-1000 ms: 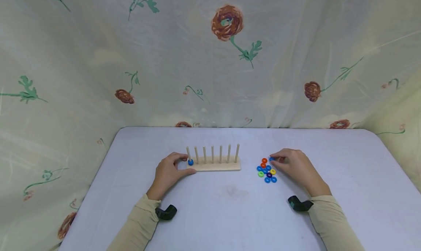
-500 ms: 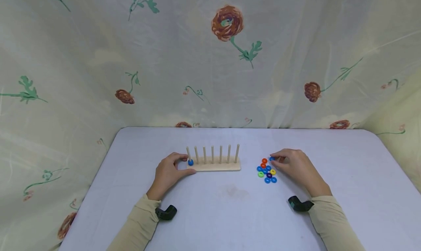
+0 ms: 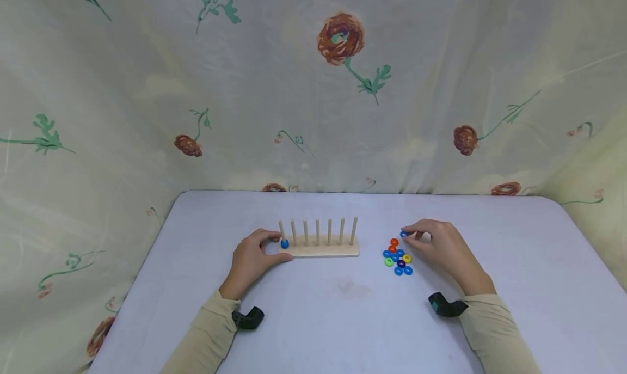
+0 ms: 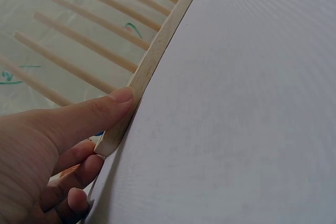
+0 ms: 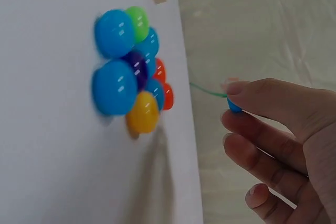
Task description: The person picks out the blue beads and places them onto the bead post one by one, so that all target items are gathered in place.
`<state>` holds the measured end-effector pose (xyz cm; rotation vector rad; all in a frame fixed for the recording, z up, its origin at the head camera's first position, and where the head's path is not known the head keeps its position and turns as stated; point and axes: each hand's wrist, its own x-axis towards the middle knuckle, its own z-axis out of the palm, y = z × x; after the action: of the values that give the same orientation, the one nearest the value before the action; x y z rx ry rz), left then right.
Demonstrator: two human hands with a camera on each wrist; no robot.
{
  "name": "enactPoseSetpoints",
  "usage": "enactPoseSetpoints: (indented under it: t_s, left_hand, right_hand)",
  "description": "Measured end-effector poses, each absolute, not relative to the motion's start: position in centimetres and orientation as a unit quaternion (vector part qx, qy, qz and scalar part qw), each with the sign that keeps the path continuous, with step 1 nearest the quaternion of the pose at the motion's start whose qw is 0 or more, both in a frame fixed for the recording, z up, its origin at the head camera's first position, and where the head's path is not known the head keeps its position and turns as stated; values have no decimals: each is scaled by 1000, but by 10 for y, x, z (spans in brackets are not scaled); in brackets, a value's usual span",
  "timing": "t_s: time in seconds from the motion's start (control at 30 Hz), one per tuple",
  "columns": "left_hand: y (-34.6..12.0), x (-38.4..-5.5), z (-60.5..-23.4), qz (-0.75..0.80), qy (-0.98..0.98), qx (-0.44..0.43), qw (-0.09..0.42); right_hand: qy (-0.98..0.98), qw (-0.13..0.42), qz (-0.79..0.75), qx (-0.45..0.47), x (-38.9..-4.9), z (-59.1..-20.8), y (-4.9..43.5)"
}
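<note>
My left hand grips the left end of a wooden peg rack, its thumb on the front edge of the base, as the left wrist view also has it. Several upright pegs stand in a row on the rack. Low on the leftmost peg sits a blue ring. Between thumb and forefinger, my right hand pinches another blue ring, mostly hidden by the fingers in the right wrist view. It is raised beside a cluster of rings, among them a yellow ring and a dark purple ring.
The ring cluster lies right of the rack on the white table, with two red rings at the back, a light green ring at left and several blue ones. A flowered curtain hangs behind the table. Each wrist wears a black device.
My right hand has lifted slightly with the blue ring in its fingers. The left hand stays on the rack, and the whole head view has shifted a little.
</note>
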<state>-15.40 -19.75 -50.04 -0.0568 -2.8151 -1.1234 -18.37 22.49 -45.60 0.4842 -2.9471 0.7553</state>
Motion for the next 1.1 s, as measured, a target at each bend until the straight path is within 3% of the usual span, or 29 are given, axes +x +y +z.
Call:
enactPoseSetpoints:
  t_s: [0.27, 0.83, 1.1]
  left_hand:
    - [-197, -154, -501, -370, -927, -10, 53]
    - [-197, -154, -500, -371, -927, -16, 57]
    - [-197, -153, -500, -374, -925, -17, 58]
  right_hand:
    - [-949, 46, 263, 168, -188, -442, 208]
    - [-891, 137, 360, 240, -199, -414, 138]
    - [-874, 130, 393, 255, -200, -408, 107]
